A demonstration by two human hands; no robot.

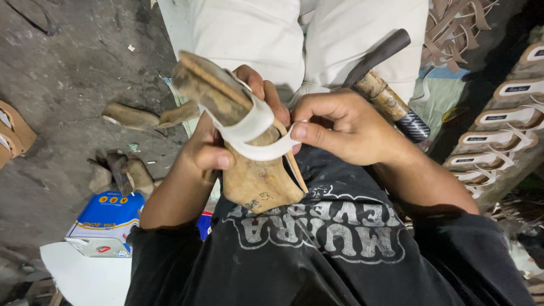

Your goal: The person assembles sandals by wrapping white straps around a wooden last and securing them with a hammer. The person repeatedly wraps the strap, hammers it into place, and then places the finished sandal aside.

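A worn wooden shoe last (249, 181) rests against my chest, toe pointing up and away. Over it lies a thin sole with white straps (252, 127) wrapped across. My left hand (212, 141) grips the last from the left side, thumb on its edge and fingers curled behind. My right hand (340, 127) pinches the end of a white strap against the last with thumb and forefinger. A tool with a dark and wooden handle (391, 105) lies on my lap just behind my right hand.
Spare wooden lasts (130, 116) lie on the grey floor at left, more (122, 173) below them. A blue-and-white box (107, 224) sits lower left. At right, a row of finished sandals (504, 122) leans in a stack; cut straps (453, 28) pile behind.
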